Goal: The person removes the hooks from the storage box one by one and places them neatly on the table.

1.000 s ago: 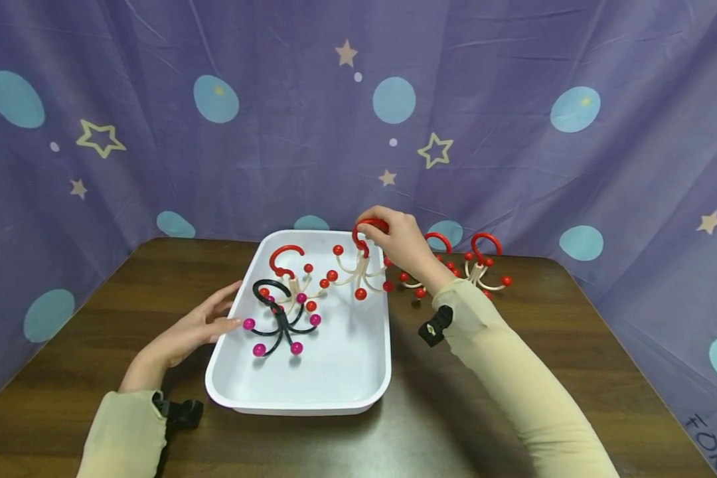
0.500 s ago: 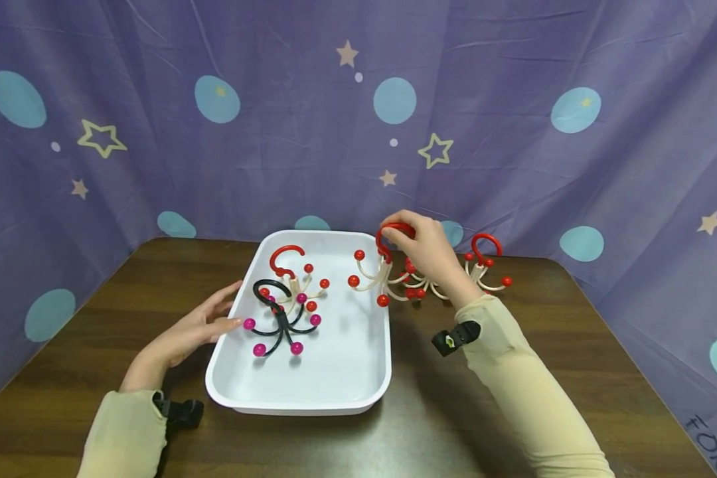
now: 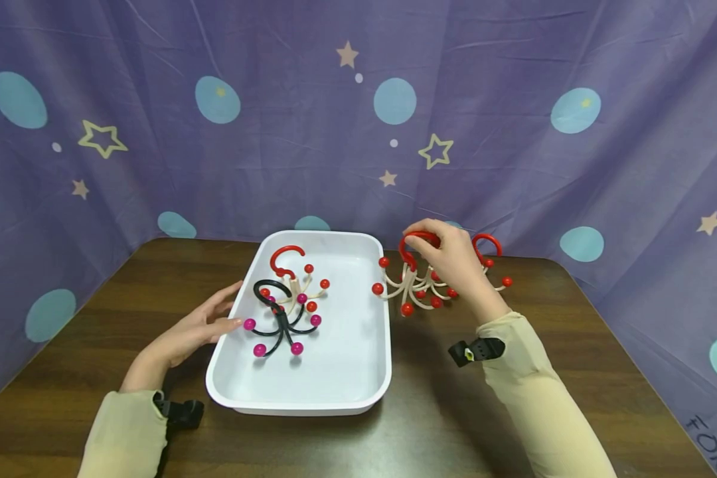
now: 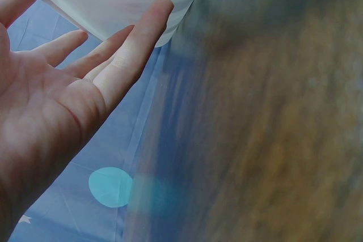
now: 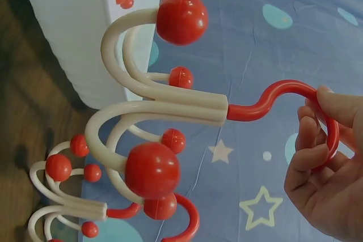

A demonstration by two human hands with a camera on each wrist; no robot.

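Observation:
My right hand [image 3: 451,259] grips the red hook of a cream multi-arm hanger [image 5: 187,106] with red ball tips. This hanger hangs upright over the right rim of the white tray [image 3: 334,372], its arms overlapping another cream hanger [image 3: 435,284] on the table in the head view. My left hand [image 3: 191,332] rests its extended fingers against the tray's left side; the left wrist view shows the fingers [image 4: 133,49] along the tray wall. Inside the tray, a black hanger [image 3: 282,323] with magenta balls stands in front of a cream hanger [image 3: 295,287] with a red hook.
Farther right on the wooden table [image 3: 514,372] stands one more red-hooked cream hanger [image 3: 486,240], partly behind my right hand. A purple curtain [image 3: 502,172] with stars and blue spots hangs right behind the table's back edge.
My right hand has carried the red-hooked hanger rightward and slightly lower, from over the tray to its right rim and the table beside it. My left hand and the tray stay in place.

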